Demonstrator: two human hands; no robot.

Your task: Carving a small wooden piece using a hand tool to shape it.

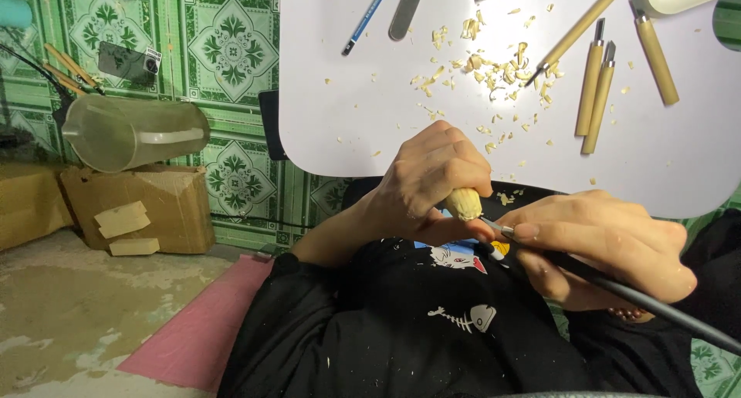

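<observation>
Left hand (432, 178) is wrapped tight around a small wood piece (465, 205), right in the middle of the frame just below the desk (347, 97) edge. Right hand (610, 243) is pinching a dark-handled carving tool (617, 290), tip touching the wood. Shavings (494, 66) are scattered all over the desk up top, with a few wooden-handled chisels (594, 89) at upper right. A plastic jug (135, 132) sits on a cardboard box (147, 205) at left.
</observation>
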